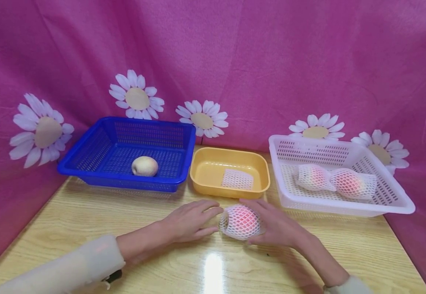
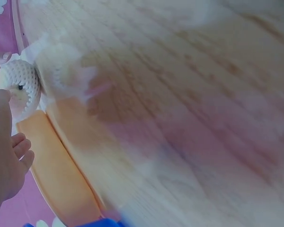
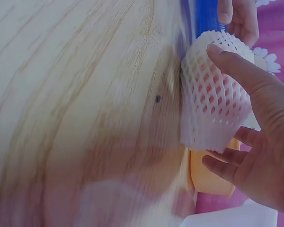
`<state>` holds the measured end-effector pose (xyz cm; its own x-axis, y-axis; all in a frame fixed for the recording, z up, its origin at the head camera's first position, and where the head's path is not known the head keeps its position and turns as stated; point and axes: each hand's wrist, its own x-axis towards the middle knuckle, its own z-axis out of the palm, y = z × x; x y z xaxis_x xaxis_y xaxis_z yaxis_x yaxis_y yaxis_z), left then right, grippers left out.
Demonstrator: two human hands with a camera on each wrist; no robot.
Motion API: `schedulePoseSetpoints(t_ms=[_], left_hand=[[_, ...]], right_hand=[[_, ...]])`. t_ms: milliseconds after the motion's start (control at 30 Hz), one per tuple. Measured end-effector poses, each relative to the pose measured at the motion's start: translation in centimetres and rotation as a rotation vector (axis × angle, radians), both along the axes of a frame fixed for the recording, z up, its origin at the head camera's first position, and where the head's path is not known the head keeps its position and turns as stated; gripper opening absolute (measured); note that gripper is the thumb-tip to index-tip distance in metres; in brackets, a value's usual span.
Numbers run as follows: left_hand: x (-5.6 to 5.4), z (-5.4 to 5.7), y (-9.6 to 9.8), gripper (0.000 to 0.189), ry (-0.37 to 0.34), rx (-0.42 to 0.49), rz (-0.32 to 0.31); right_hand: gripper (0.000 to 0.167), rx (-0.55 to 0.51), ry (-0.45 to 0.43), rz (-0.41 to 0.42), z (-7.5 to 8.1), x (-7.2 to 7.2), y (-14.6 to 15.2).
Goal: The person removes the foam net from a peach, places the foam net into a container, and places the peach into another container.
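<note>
A: Foreground, pale sleeve point(image 1: 65, 263); then the left hand point(image 1: 192, 222)?
B: Fingers parted, relaxed, holding nothing, beside the netted fruit point(image 1: 243, 222); contact unclear.
A: The netted fruit?
B: On the desk point(image 1: 168, 269), before the yellow basin point(image 1: 209, 189), gripped by the right hand point(image 1: 277, 224), thumb opposing curved fingers.

Round fruit in white foam net point(image 1: 245, 220) up front showed pink-red thru diamond mesh. Two round net-wrapped fruits point(image 1: 350, 182) had same mesh, pink-red w/ pale-yellow areas. Round bare fruit point(image 1: 144, 166) was pale yellow w/ pink blush. Flat whitish foam net point(image 1: 237, 179): same diamonds. Rect. blue plastic basket point(image 1: 132, 184) & rect. white plastic basket point(image 1: 337, 207) were slot-patterned. Rounded orange-yellow plastic tub point(image 1: 227, 192) was plain. Lt-tan wood table point(image 1: 176, 269) had streaky grain. Magenta cloth backdrop point(image 1: 257, 73) had lg white daisies point(image 1: 137, 99) w/ tan ctrs. Long cloth sleeve point(image 1: 65, 261): cream.
</note>
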<state>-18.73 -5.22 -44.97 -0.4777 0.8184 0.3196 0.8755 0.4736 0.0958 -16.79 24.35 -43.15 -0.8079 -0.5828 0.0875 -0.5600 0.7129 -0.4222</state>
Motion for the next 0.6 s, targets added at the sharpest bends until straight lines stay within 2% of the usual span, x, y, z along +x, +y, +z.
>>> schedulePoseSetpoints(t_ms=[200, 367, 600], left_hand=[[-0.1, 0.2, 0.4, 0.046, 0.025, 0.018, -0.031], [-0.2, 0.4, 0.6, 0.046, 0.019, 0.024, -0.023], [-0.5, 0.9, 0.6, 0.042, 0.063, 0.079, -0.037]], right_hand=[[0.100, 0.012, -0.043, -0.022, -0.1, -0.2, -1.0], [0.090, 0.007, -0.024, -0.021, 0.0, -0.3, -1.3], [0.089, -0.037, -0.004, 0.006, 0.9, -0.4, -1.4]])
